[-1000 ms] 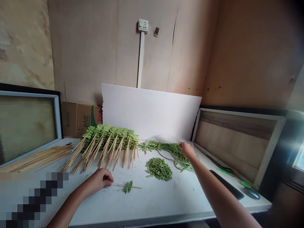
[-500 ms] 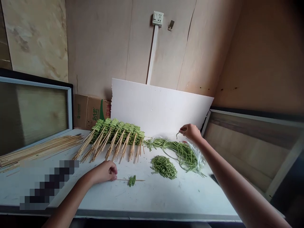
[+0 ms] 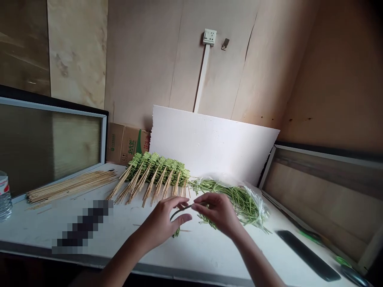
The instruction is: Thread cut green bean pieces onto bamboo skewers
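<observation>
Green bean, a single thin, curved length, lies across the gap between the two hands, just below the centre of the frame. Its right end is pinched between the thumb and fingertips of the right hand, which are nearly closed. The left hand has its thumb and fingers spread well apart around the other end; whether they touch it, I cannot tell.

For good handling, I would keep the right pinch light yet firm, close to where the left fingers meet the bean, and bend it without crushing; a loose left grip could let it slip.

Under the left hand, a skewer with short bean pieces rests on the white table. More cut pieces show partly behind the right hand. Long beans lie in a clear bag at centre right; filled skewers are stacked left of centre.
</observation>
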Action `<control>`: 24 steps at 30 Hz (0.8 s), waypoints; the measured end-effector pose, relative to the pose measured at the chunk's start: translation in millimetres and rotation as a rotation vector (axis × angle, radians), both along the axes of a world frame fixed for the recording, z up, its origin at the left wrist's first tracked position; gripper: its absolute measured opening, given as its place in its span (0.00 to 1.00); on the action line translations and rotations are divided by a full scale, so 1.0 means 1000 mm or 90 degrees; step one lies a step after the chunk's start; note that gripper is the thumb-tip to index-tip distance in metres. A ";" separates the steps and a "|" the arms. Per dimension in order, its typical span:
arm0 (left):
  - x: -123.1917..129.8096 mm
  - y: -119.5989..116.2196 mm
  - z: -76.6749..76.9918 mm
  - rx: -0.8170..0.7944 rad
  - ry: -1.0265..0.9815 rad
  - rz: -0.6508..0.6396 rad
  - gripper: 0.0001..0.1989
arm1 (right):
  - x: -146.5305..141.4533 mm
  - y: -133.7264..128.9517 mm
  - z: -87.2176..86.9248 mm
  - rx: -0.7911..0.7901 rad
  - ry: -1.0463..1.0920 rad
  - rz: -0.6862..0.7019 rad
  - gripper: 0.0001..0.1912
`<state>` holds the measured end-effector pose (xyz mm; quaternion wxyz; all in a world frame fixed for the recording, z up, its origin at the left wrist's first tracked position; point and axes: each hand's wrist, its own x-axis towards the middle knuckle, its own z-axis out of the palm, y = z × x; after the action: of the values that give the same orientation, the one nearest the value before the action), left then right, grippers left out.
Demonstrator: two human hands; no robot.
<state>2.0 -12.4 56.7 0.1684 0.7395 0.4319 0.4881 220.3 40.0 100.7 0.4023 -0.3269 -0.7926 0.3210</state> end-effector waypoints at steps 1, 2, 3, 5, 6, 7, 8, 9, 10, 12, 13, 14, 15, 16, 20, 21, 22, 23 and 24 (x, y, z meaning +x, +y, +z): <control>0.002 -0.001 0.001 -0.001 0.000 -0.017 0.15 | -0.007 -0.003 -0.008 -0.008 0.015 0.009 0.14; 0.002 0.000 0.001 0.001 -0.002 -0.025 0.12 | -0.013 -0.005 -0.014 -0.018 0.040 0.010 0.14; 0.001 0.001 0.001 0.005 -0.004 -0.025 0.10 | -0.016 -0.005 -0.020 -0.028 0.070 0.010 0.15; -0.005 0.005 0.001 0.026 -0.013 -0.002 0.10 | -0.017 -0.005 -0.028 -0.052 0.129 0.001 0.18; -0.009 0.008 0.001 0.040 -0.018 0.013 0.09 | -0.016 -0.005 -0.031 -0.062 0.154 -0.007 0.20; -0.012 0.009 0.001 0.054 -0.021 0.027 0.09 | -0.013 -0.004 -0.033 -0.067 0.173 -0.019 0.21; -0.014 0.011 0.001 0.063 -0.022 0.037 0.08 | -0.010 -0.005 -0.036 -0.069 0.188 -0.035 0.21; -0.016 0.012 0.001 0.068 -0.023 0.041 0.08 | -0.007 -0.005 -0.037 -0.066 0.200 -0.052 0.21; -0.017 0.012 0.001 0.068 -0.024 0.041 0.08 | -0.004 -0.007 -0.039 -0.060 0.207 -0.067 0.21; -0.017 0.012 0.000 0.061 -0.025 0.031 0.08 | 0.000 -0.010 -0.041 -0.040 0.201 -0.083 0.20; -0.016 0.011 -0.001 0.055 -0.022 0.023 0.08 | 0.001 -0.013 -0.041 -0.024 0.189 -0.088 0.19; -0.014 0.010 -0.001 0.050 -0.015 0.014 0.08 | 0.002 -0.015 -0.042 -0.004 0.173 -0.092 0.17; -0.013 0.009 -0.001 0.047 -0.005 0.008 0.08 | 0.002 -0.018 -0.043 0.022 0.155 -0.097 0.16; -0.011 0.008 -0.001 0.046 0.009 0.003 0.08 | 0.002 -0.020 -0.044 0.052 0.139 -0.103 0.14; -0.008 0.005 0.001 0.061 0.057 0.003 0.09 | 0.003 -0.026 -0.045 0.192 0.084 -0.111 0.07; -0.008 0.004 0.001 0.061 0.063 0.002 0.10 | 0.004 -0.027 -0.045 0.225 0.073 -0.112 0.06; -0.008 0.003 0.001 0.058 0.069 0.000 0.10 | 0.004 -0.028 -0.044 0.254 0.061 -0.112 0.05; -0.008 0.002 0.002 0.051 0.076 -0.002 0.11 | 0.005 -0.029 -0.044 0.282 0.049 -0.113 0.04; -0.008 0.001 0.002 0.043 0.084 -0.004 0.12 | 0.006 -0.029 -0.044 0.308 0.037 -0.117 0.03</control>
<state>-6.3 -11.4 59.0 0.1158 0.7765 0.4232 0.4523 225.9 11.1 56.5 0.5188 -0.2824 -0.8015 0.0933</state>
